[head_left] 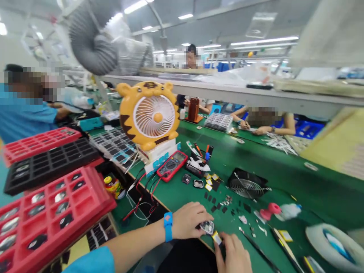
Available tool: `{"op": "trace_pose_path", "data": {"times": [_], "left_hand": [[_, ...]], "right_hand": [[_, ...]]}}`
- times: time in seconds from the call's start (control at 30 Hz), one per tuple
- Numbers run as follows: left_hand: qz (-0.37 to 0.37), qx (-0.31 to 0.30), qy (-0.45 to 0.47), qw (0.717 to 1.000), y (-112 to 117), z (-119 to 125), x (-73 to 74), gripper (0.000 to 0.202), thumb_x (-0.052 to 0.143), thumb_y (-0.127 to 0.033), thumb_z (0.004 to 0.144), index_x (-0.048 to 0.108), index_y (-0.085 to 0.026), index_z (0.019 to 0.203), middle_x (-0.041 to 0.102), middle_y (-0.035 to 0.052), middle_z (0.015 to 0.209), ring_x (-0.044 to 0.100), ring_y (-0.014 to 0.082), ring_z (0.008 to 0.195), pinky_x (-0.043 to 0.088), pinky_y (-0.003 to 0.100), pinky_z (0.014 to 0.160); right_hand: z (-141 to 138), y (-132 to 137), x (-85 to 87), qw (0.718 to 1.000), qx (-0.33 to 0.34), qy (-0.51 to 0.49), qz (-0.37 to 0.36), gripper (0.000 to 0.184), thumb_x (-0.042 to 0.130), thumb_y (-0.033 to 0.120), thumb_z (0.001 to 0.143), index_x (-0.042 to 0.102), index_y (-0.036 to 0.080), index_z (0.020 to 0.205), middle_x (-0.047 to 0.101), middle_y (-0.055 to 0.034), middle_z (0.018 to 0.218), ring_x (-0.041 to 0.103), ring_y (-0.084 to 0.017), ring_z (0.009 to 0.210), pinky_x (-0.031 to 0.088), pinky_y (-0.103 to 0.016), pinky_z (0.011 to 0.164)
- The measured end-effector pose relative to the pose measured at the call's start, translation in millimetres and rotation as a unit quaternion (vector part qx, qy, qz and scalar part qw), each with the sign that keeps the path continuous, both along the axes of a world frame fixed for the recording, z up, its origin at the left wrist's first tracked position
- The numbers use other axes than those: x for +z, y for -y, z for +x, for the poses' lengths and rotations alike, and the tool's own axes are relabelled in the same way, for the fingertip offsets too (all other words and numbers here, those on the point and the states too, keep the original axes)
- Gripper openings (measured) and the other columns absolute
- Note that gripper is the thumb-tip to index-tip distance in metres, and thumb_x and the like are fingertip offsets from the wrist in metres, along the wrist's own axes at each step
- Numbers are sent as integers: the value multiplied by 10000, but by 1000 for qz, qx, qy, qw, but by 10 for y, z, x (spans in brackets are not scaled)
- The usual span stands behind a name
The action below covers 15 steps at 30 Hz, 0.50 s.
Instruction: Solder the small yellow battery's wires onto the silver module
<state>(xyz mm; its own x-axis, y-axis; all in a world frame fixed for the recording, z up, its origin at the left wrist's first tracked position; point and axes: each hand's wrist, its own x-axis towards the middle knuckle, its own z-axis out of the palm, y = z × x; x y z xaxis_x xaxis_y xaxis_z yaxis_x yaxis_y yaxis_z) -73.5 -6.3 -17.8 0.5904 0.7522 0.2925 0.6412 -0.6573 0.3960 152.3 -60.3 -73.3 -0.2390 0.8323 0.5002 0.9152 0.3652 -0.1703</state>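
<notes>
My left hand (190, 220), with a blue wristband (168, 226), rests on the green bench and grips a small silvery square part (207, 226) at its fingertips. Close beside it at the bench's near edge, my right hand (233, 254) pinches a thin tool with a yellow band (216, 238), its tip touching that part. Several small black and yellow pieces (214, 197) lie scattered just beyond both hands.
Red trays (61, 212) and a black tray (48, 161) of parts are stacked at left. A tiger-shaped desk fan (149, 113), a red multimeter (172, 165) with wires and a black round fan (247, 184) stand behind. Other people work at left and across the bench.
</notes>
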Motion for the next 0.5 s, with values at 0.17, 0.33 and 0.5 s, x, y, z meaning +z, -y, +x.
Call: {"op": "trace_pose_path", "data": {"times": [0.17,0.33,0.5], "left_hand": [[-4,-3,73,997,52,19,94,470,805,-158,875,646,-237,1310,732,21,1145,668,199,1031,544,329,942],[30,22,72,997,42,80,150,325,684,-195,995,628,-229,1312,727,46,1154,665,202,1069,559,337,953],[9,-42,48,998,-30,224,183,290,692,-274,1021,635,-216,1299,746,47,1152,671,199,1069,555,340,960]], "right_hand": [[-169,39,454,998,-30,-55,-30,131,486,136,1015,547,180,908,592,-48,876,539,-185,811,313,-304,749],[-180,34,645,982,-27,-164,-95,168,488,62,997,580,191,943,614,-10,856,499,-179,808,267,-306,767],[162,36,759,957,-8,-212,-198,169,505,99,1007,641,192,1042,659,-22,963,560,-157,906,371,-292,815]]}}
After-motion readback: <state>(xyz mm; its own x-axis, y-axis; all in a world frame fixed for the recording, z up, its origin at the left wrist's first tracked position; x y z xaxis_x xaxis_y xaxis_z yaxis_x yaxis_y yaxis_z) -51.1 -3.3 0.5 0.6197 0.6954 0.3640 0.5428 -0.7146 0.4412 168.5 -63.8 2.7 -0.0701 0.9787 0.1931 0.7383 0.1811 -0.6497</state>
